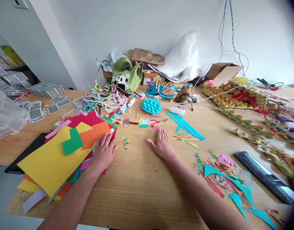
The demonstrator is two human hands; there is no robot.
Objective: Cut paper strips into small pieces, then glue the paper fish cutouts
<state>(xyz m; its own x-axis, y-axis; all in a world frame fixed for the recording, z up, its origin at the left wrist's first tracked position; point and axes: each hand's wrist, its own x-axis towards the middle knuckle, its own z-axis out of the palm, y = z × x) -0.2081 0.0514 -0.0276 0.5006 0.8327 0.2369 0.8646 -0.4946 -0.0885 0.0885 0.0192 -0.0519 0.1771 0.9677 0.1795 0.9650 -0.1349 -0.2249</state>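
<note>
My left hand (105,152) lies flat with its fingers out on the right edge of a pile of coloured paper sheets (53,159). My right hand (163,145) rests palm down on the wooden table, fingers stretched and thumb apart, holding nothing. Just beyond its fingertips are orange-handled scissors (158,124) and small paper cut-outs (147,122). Between the hands sits a little heap of coloured paper bits (125,143). Thin paper strips (186,140) and long blue strips (185,125) lie to the right of my right hand.
A blue scalloped paper piece (151,106), a white glue bottle (177,111) and a tangle of pipe cleaners (99,99) are farther back. Paper scraps (226,175) and a dark phone-like device (264,175) lie at right. Behind stands a green panda bag (129,75).
</note>
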